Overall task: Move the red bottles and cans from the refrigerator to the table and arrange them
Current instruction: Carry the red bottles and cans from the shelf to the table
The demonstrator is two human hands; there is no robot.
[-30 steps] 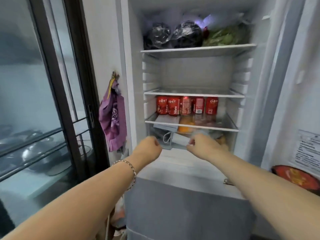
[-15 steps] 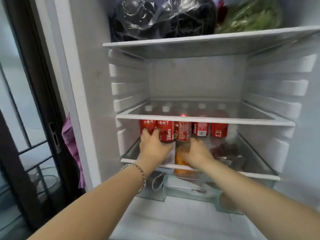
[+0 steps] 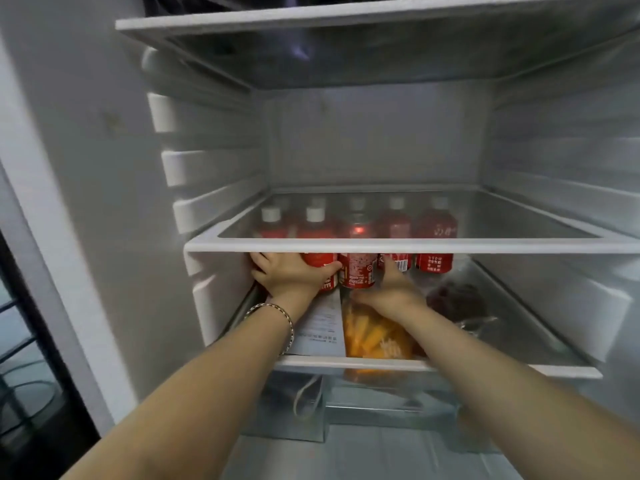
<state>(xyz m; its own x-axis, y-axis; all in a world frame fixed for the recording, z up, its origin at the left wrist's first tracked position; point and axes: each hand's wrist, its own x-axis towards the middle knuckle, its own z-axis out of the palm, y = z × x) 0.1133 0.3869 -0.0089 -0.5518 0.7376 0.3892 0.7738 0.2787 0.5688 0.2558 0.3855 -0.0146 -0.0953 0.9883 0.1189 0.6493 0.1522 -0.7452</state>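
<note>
Several red bottles with white caps and one red can (image 3: 358,271) stand in a row on the refrigerator's lower shelf (image 3: 502,368), partly seen through the glass shelf (image 3: 450,244) above them. My left hand (image 3: 291,275) grips the two leftmost bottles (image 3: 317,259), fingers round the left side and thumb on the right. My right hand (image 3: 391,292) lies just below and to the right of the can, one finger pointing up between the can and the neighbouring bottle (image 3: 396,221). A fifth bottle (image 3: 434,261) stands free at the right.
In front of the drinks lie a printed paper (image 3: 322,323), an orange food bag (image 3: 374,337) and a dark red bag (image 3: 457,299). The glass shelf leaves little headroom above the caps. A clear drawer (image 3: 294,410) sits below.
I have come closer to the refrigerator. Both hands went from outside the fridge onto the drinks shelf; the left now wraps the left bottles and the right reached up beside the can.
</note>
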